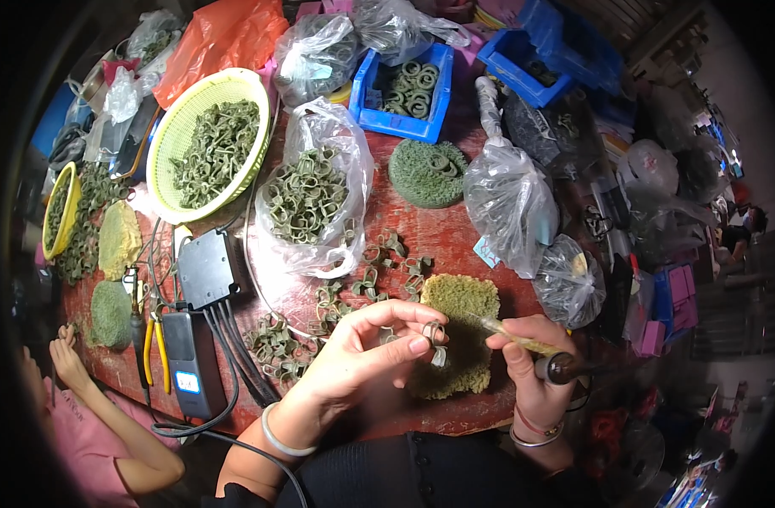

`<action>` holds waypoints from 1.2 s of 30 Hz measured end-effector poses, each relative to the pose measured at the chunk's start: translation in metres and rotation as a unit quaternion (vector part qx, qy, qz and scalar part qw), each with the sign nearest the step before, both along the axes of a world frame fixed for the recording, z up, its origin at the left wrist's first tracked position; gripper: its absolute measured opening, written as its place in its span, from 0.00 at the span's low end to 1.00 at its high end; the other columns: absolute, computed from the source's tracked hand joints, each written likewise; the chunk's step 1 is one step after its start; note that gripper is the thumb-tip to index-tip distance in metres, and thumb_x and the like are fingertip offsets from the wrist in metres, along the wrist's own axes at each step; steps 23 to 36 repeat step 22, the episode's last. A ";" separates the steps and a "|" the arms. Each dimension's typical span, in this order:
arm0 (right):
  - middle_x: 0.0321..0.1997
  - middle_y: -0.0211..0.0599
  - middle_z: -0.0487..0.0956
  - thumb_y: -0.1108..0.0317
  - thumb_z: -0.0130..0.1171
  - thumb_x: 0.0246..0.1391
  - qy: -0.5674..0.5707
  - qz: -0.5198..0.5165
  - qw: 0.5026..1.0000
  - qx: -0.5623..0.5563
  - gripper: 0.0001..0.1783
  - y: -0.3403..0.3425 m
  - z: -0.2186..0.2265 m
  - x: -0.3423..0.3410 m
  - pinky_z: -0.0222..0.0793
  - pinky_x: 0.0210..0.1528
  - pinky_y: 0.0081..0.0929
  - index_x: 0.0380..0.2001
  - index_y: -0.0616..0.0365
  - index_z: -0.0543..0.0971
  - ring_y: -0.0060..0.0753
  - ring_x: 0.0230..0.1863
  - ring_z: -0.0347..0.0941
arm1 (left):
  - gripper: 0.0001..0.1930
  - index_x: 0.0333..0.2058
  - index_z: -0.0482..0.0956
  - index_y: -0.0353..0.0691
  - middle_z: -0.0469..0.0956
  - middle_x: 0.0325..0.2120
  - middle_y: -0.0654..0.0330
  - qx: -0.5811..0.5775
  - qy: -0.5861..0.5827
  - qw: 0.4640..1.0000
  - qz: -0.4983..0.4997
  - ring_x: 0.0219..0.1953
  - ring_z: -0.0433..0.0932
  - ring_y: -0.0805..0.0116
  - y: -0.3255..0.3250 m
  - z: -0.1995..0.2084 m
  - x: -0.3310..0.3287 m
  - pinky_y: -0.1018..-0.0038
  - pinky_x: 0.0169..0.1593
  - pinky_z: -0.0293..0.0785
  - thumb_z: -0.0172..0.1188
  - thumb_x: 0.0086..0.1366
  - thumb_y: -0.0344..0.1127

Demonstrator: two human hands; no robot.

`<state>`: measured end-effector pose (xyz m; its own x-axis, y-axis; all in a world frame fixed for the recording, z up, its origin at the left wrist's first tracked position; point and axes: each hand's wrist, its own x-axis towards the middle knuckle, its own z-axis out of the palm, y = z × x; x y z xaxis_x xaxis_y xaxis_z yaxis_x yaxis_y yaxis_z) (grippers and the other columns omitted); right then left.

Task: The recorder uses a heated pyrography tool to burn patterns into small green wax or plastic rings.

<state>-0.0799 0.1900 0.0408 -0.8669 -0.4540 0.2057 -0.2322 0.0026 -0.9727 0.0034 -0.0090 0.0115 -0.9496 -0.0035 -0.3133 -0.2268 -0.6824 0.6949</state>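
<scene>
A small green ring piece (435, 332) is pinched between the thumb and fingertips of my left hand (375, 343), above a yellow-green spongy block (463, 296). My right hand (535, 364) is closed around a slim pointed tool (523, 337) with a yellowish shaft, its tip directed left toward the ring piece but apart from it. A dark, rounded handle end (560, 368) also shows at the right fingers; whether it belongs to the same tool I cannot tell. Loose green ring pieces (281, 347) lie left of my left hand, and more fill an opened clear plastic bag (358, 173).
A yellow-green basket (256, 161) of ring pieces, a blue bin (438, 123) and a round green pad (417, 173) stand farther back. Tied plastic bags (510, 199) sit right. Left are a black box (208, 267) with cables, pliers (162, 356) and another person's arm (121, 423).
</scene>
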 end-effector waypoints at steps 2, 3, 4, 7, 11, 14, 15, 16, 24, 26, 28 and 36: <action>0.36 0.42 0.82 0.79 0.63 0.54 -0.005 -0.017 1.000 0.015 0.10 0.006 -0.002 0.000 0.73 0.38 0.21 0.41 0.68 0.80 0.30 0.34 0.79 | 0.17 0.49 0.75 0.32 0.79 0.40 0.54 -0.002 0.005 1.000 -0.003 0.25 0.74 0.78 0.000 -0.001 0.000 0.82 0.25 0.70 0.63 0.63 0.31; 0.36 0.43 0.82 0.79 0.63 0.54 -0.004 -0.020 0.999 0.033 0.10 0.007 -0.003 0.000 0.73 0.38 0.21 0.41 0.68 0.79 0.31 0.33 0.80 | 0.17 0.50 0.74 0.33 0.79 0.41 0.54 0.005 0.008 1.000 0.004 0.27 0.75 0.77 0.000 -0.002 0.000 0.81 0.26 0.73 0.63 0.63 0.30; 0.36 0.43 0.82 0.78 0.63 0.55 -0.002 -0.024 0.998 0.051 0.10 0.009 -0.003 0.000 0.74 0.38 0.21 0.41 0.68 0.79 0.32 0.33 0.81 | 0.17 0.50 0.74 0.34 0.79 0.41 0.54 0.013 0.011 1.000 0.011 0.29 0.77 0.75 0.001 -0.003 0.000 0.79 0.28 0.76 0.63 0.63 0.29; 0.40 0.44 0.81 0.79 0.63 0.54 -0.005 -0.024 0.998 0.051 0.11 0.017 -0.004 0.000 0.75 0.39 0.21 0.41 0.69 0.78 0.31 0.34 0.82 | 0.17 0.51 0.73 0.35 0.79 0.42 0.55 0.030 0.018 0.999 0.019 0.35 0.80 0.70 0.002 -0.003 0.000 0.74 0.34 0.81 0.61 0.63 0.27; 0.42 0.43 0.81 0.77 0.67 0.51 0.120 -0.047 0.982 0.136 0.15 0.034 -0.024 -0.007 0.74 0.44 0.24 0.42 0.67 0.78 0.32 0.40 0.80 | 0.17 0.50 0.73 0.34 0.76 0.44 0.55 0.047 0.021 0.999 0.017 0.44 0.80 0.64 0.002 -0.002 0.000 0.69 0.41 0.82 0.61 0.62 0.23; 0.39 0.42 0.81 0.74 0.71 0.46 0.116 -0.047 0.979 0.160 0.18 0.036 -0.011 -0.005 0.73 0.43 0.27 0.41 0.65 0.77 0.33 0.40 0.78 | 0.18 0.50 0.73 0.34 0.74 0.46 0.55 0.032 0.063 0.997 0.024 0.49 0.78 0.59 0.001 -0.010 0.000 0.66 0.46 0.80 0.61 0.61 0.21; 0.34 0.41 0.80 0.72 0.74 0.42 0.193 -0.036 0.956 0.218 0.20 0.041 -0.008 -0.010 0.72 0.37 0.30 0.40 0.63 0.78 0.36 0.34 0.78 | 0.18 0.50 0.73 0.34 0.73 0.47 0.54 0.028 0.074 0.996 0.031 0.51 0.77 0.59 0.000 -0.011 0.000 0.64 0.48 0.79 0.61 0.60 0.20; 0.34 0.41 0.80 0.72 0.74 0.42 0.193 -0.036 0.956 0.218 0.20 0.043 -0.009 -0.010 0.72 0.37 0.30 0.40 0.63 0.78 0.36 0.34 0.78 | 0.19 0.50 0.73 0.33 0.72 0.49 0.54 0.023 0.085 0.995 0.039 0.52 0.76 0.58 0.001 -0.012 0.000 0.63 0.50 0.79 0.61 0.59 0.19; 0.33 0.40 0.80 0.71 0.74 0.41 0.273 -0.027 0.908 0.316 0.21 0.044 -0.014 -0.006 0.72 0.31 0.34 0.40 0.57 0.79 0.44 0.29 0.75 | 0.21 0.53 0.71 0.34 0.72 0.50 0.54 0.031 0.082 0.994 0.070 0.54 0.75 0.56 0.003 -0.015 0.001 0.61 0.53 0.77 0.60 0.60 0.19; 0.33 0.40 0.80 0.71 0.74 0.41 0.273 -0.027 0.908 0.316 0.21 0.044 -0.014 -0.006 0.72 0.31 0.34 0.40 0.57 0.79 0.44 0.29 0.75 | 0.21 0.53 0.71 0.34 0.72 0.50 0.54 0.031 0.082 0.994 0.070 0.54 0.75 0.56 0.003 -0.015 0.001 0.61 0.53 0.77 0.60 0.60 0.19; 0.33 0.40 0.80 0.71 0.74 0.41 0.273 -0.027 0.908 0.316 0.21 0.044 -0.014 -0.006 0.72 0.31 0.34 0.40 0.57 0.79 0.44 0.29 0.75 | 0.21 0.53 0.71 0.34 0.72 0.50 0.54 0.031 0.082 0.994 0.070 0.54 0.75 0.56 0.003 -0.015 0.001 0.61 0.53 0.77 0.60 0.60 0.19; 0.33 0.40 0.80 0.71 0.74 0.41 0.273 -0.027 0.908 0.316 0.21 0.044 -0.014 -0.006 0.72 0.31 0.34 0.40 0.57 0.79 0.44 0.29 0.75 | 0.21 0.53 0.71 0.34 0.72 0.50 0.54 0.031 0.082 0.994 0.070 0.54 0.75 0.56 0.003 -0.015 0.001 0.61 0.53 0.77 0.60 0.60 0.19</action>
